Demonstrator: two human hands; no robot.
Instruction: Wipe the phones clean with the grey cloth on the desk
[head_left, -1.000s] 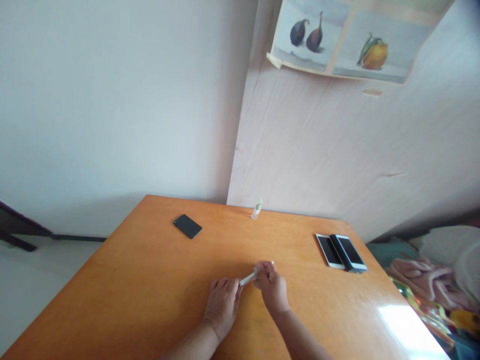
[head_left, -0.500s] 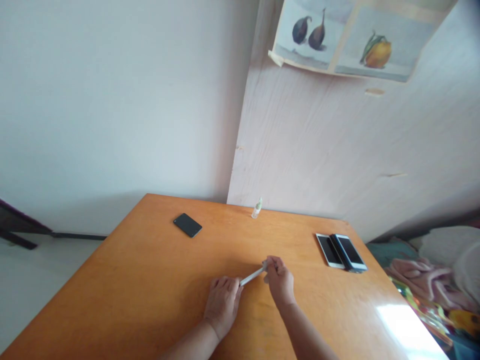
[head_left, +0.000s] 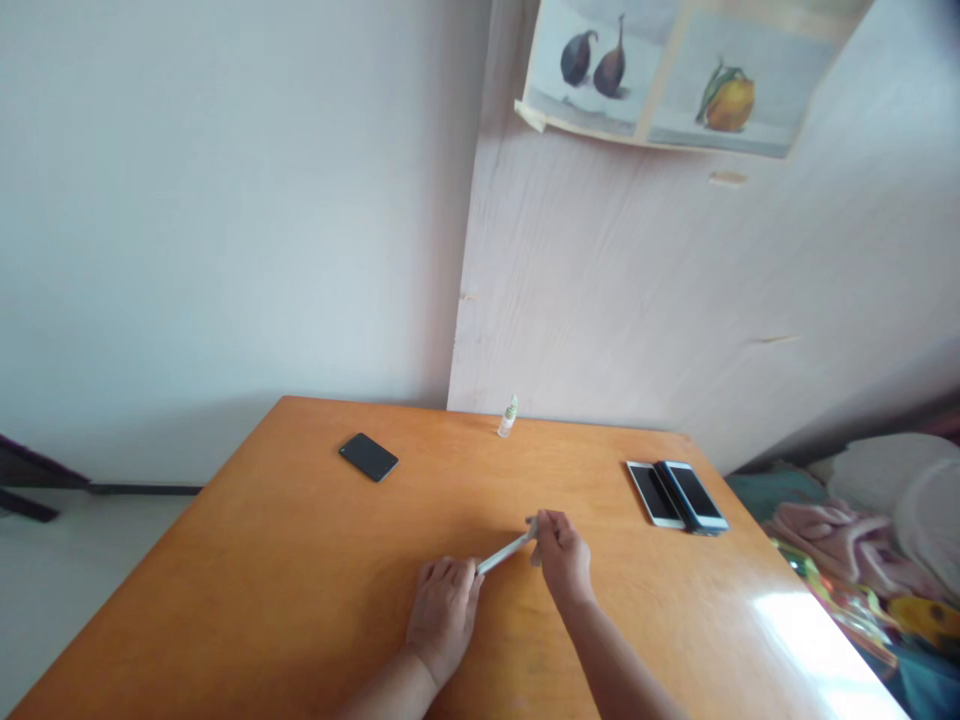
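Two hands on one skinny thing, huh? What's each of yours up to?

My left hand point(head_left: 444, 605) is closed over the lower end of a white stick point(head_left: 501, 553), low in the middle of the frame. That end's hidden under my fingers, so can't show you how it finishes. The stick slants up to the right from there.

And the right one?

Right hand point(head_left: 564, 560) is pinched shut on a thin whitish scrap point(head_left: 535, 553) at the stick's upper end, and a bit of it hangs below my fingers. Too small to tell if it's tissue or film, sorry. Also can't tell if my fingertips touch the stick itself.

What else is on that table?

Orange-brown wood table point(head_left: 300, 570), filling the bottom of the frame. There's a black phone point(head_left: 368, 457) lying left of center, a small clear bottle point(head_left: 508, 417) upright near the back edge, and over on the right a white phone point(head_left: 652, 493) right beside another phone in a dark blue case point(head_left: 697, 496).
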